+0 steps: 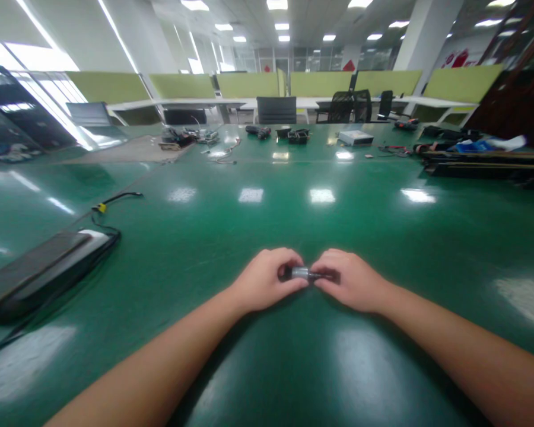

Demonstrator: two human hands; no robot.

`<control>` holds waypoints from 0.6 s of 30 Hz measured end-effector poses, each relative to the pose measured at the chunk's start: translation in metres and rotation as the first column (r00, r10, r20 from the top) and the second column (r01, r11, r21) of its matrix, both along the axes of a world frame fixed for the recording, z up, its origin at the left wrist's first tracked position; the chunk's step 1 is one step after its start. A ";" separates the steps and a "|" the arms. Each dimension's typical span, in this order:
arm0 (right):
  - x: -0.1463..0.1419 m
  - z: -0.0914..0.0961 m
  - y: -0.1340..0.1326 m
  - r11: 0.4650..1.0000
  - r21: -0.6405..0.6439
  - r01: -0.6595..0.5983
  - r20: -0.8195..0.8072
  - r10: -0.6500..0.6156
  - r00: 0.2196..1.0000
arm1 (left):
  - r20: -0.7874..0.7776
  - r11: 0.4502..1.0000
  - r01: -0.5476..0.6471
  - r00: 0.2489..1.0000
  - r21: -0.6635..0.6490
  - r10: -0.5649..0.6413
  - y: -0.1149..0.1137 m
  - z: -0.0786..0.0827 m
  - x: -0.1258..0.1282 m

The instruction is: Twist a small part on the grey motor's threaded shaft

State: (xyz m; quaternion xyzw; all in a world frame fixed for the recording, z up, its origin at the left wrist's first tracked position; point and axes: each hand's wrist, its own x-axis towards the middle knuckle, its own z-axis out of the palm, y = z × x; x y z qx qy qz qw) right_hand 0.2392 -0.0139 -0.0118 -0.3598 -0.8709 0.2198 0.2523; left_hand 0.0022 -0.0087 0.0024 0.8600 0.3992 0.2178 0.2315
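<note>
Two bare hands meet low in the view, just right of the middle, over the glossy green tabletop. Your left hand curls its thumb and fingers around the left part of a small silver-and-black cylinder, pinching it near the silver section. Your right hand pinches the slender dark end on the other side. The cylinder lies roughly level between your hands, its outer ends partly hidden by your fingers; blur keeps you from telling exactly what it is. Your fingertips on both sides are near each other, with the silver section showing between.

Well apart to your left lies a dark, slab-like device, with a black cable bearing a yellow tag beyond it. Along the far side you have a pale metal box, black open trays and, at the right, a stack of dark flat panels. Yellow-green partitions stand behind.
</note>
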 end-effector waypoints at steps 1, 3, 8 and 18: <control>0.000 -0.001 0.000 1.000 -0.004 0.001 -0.002 -0.001 1.000 | -0.001 1.000 -0.003 1.000 -0.003 0.003 0.000 0.000 0.000; 0.001 -0.001 0.001 1.000 -0.005 0.004 0.001 -0.004 1.000 | -0.006 1.000 -0.014 1.000 -0.006 0.014 0.000 -0.001 0.000; 0.001 -0.001 0.000 1.000 0.010 0.008 0.000 -0.008 1.000 | -0.026 1.000 -0.018 0.999 0.005 0.019 0.000 -0.001 0.000; 0.001 -0.001 0.001 1.000 0.001 0.004 -0.006 -0.004 1.000 | -0.030 0.999 -0.028 0.999 -0.016 0.028 -0.001 0.001 0.001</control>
